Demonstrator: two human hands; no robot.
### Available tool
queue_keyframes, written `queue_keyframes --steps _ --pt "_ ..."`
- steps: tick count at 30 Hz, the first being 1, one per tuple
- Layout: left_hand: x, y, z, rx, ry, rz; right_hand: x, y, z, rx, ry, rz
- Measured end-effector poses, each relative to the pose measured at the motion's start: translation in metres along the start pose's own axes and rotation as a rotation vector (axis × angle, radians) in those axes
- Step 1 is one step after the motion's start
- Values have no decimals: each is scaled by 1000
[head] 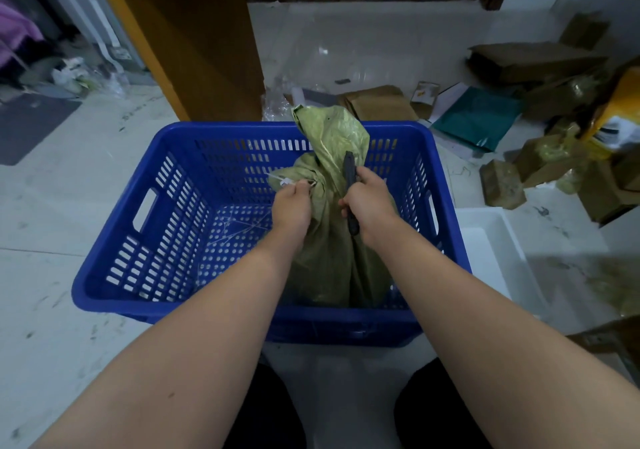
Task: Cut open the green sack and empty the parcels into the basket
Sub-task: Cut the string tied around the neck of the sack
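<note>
Upright inside the blue basket [114,286], the green sack [332,261] stands so parcels can spill straight in. Left hand [292,206] pinches its white zip tie [285,182] taut; right hand [369,202] grips a utility knife [350,192] beside the neck.

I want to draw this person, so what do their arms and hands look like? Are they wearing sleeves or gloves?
No gloves and no sleeves in view: both forearms are bare up to the picture's bottom edge. The left hand and right hand show no rings, watch or bracelets that I can see. The left forearm has a small dark spot. Below the arms, dark clothing covers the knees.
</note>
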State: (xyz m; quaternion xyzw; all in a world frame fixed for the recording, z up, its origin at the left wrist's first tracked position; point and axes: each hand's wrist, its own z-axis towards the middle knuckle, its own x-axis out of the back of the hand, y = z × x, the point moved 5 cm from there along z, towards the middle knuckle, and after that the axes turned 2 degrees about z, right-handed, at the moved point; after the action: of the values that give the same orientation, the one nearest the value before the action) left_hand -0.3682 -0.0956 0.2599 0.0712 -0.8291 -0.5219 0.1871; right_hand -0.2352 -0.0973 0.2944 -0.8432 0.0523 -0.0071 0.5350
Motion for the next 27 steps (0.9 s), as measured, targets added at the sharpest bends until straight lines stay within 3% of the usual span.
queue_keyframes --steps 4,7,13,18,22,27 --pt "-1 4 -3 -13 -143 22 -4 2 5 -4 -49 -74" --pt "-2 7 0 -54 -206 93 -8 3 10 25 13 -218" --pt "-1 17 3 -127 -194 300 -9 -5 15 66 32 -375" --pt "9 29 8 -173 -86 364 -2 -10 10 75 -1 -238" --pt "32 25 14 -104 74 426 3 -6 7 73 -5 -283" --pt "32 9 11 104 -60 451 3 -5 6 94 -23 -289"
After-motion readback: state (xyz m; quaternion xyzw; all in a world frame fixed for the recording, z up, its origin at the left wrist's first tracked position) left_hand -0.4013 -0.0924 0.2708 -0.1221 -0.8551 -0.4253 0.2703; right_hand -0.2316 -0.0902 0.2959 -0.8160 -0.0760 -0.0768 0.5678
